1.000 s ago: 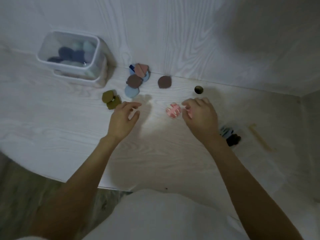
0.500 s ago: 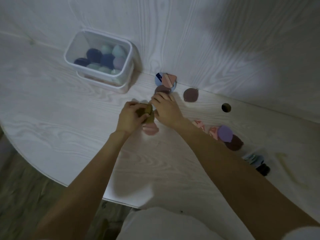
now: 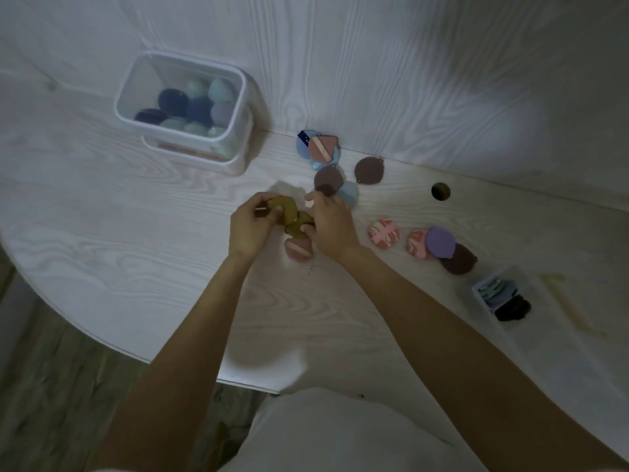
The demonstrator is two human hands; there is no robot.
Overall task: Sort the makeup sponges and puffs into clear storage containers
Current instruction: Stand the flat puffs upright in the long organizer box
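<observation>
- Head view, hands: the left hand (image 3: 250, 224) pinches one olive-green puff (image 3: 283, 206) between thumb and fingers, and the right hand (image 3: 329, 222) closes on a second olive puff (image 3: 299, 226) that touches the first. The two puffs sit between the hands, just above a pink puff (image 3: 298, 249) lying flat on the white table (image 3: 136, 253).
- Head view, the deciding relation: the clear container (image 3: 185, 112), already holding blue and teal sponges, stands up and to the left of the hands, on the left hand's side; that hand looks the nearer one for a drop there. A smaller clear tray (image 3: 501, 296) with pale blue and black pieces lies well apart to the lower right, nearer the right arm. Which box the olive pair belongs in I cannot tell.
- Head view, what is left: a blue and pink stack (image 3: 318, 148) by the wall, two brown puffs (image 3: 369, 170) near it, a marbled pink puff (image 3: 384, 233), and a purple puff (image 3: 441, 242) overlapping its neighbours are all loose on the table, so the sorting seems well short of done.
- Against the earlier frames: a second ago the olive puffs lay untouched beyond the left hand while the right hand worked at the marbled pink puffs; half a second ago both hands had already met on the olive pair, and the grip looks much the same now.
</observation>
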